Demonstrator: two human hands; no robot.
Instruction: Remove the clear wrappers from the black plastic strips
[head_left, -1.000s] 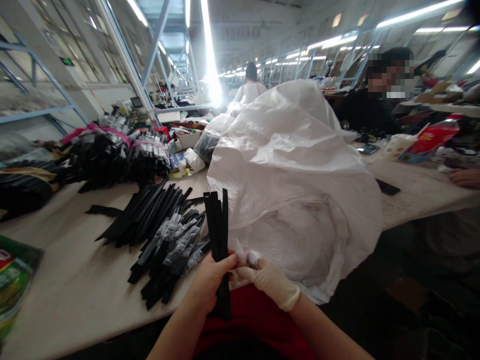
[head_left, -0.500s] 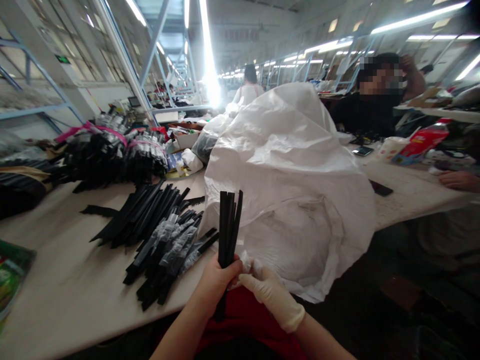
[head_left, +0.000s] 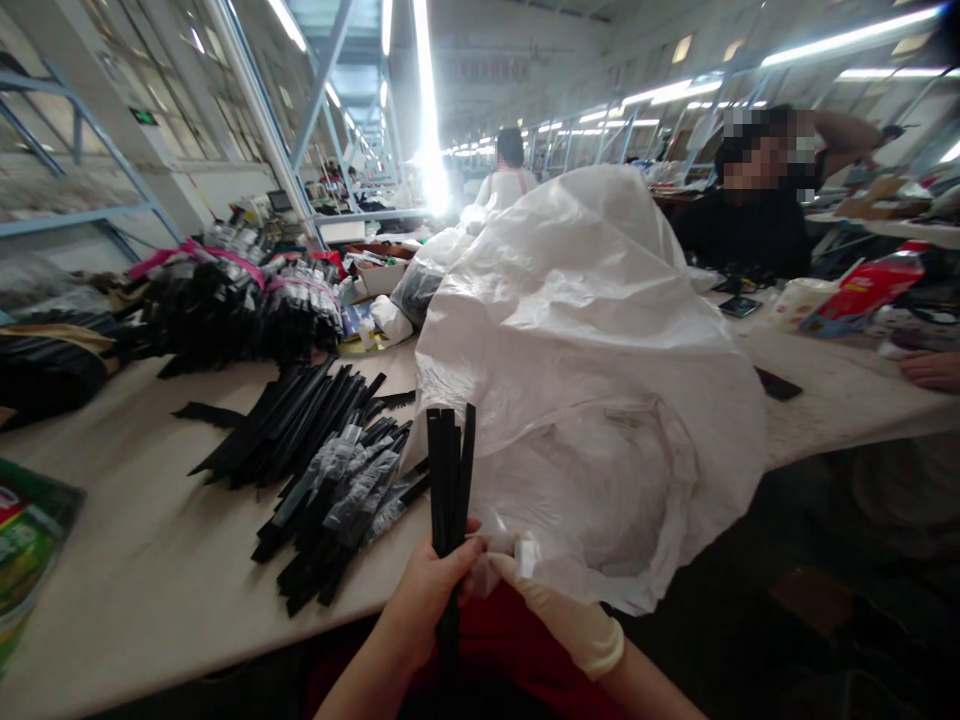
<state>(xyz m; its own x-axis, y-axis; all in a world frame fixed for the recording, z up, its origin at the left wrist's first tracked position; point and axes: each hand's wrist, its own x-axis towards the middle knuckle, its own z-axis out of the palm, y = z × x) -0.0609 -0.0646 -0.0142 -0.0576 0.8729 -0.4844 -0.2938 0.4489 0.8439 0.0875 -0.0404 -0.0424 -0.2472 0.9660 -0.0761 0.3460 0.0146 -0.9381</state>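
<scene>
Gripping black strips | left hand clamped, bundle tighter | gloved right hand pinching

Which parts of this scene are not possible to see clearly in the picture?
Head view, the only one:
- Lower end of the black strips: hidden behind the left hand and lost against dark clothing.
- Small white piece at the gloved right hand: too small to identify.
- Inside of the big white bag: covered by its own folds.
- Green packet: cut off by the left edge.
- Bundles at the back: blurred.
</scene>
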